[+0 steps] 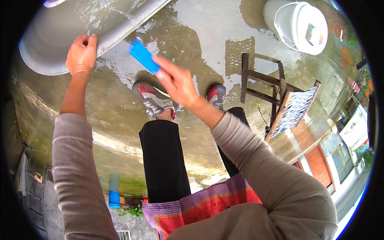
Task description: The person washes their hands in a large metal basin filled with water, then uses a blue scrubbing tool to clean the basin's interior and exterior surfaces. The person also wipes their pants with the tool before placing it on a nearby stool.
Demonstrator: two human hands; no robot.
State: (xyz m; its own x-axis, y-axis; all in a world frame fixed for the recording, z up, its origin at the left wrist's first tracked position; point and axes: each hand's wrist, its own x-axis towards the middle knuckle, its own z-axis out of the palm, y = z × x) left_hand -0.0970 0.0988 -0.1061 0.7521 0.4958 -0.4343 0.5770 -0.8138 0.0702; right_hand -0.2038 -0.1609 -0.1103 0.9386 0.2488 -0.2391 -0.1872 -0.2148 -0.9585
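Observation:
My left hand (82, 54) grips the near rim of a large grey metal tub (39, 51). The tub is at the upper left and leaves the picture at the top. Water (99, 15) splashes inside it. A blurred blue plastic tool (144, 57) is in my right hand (177, 82), held just outside the tub above the wet floor. I cannot tell what kind of tool it is, and my fingers hide part of it. A few water drops hang in the air by its far end.
Wet concrete floor (120, 99) surrounds my shoes. Right of my feet, a wooden folding stool (264, 78) with a woven seat lies on its side. A white lidded bucket (273, 18) stands at the upper right. Behind me are a blue container (114, 198) and plants (133, 211).

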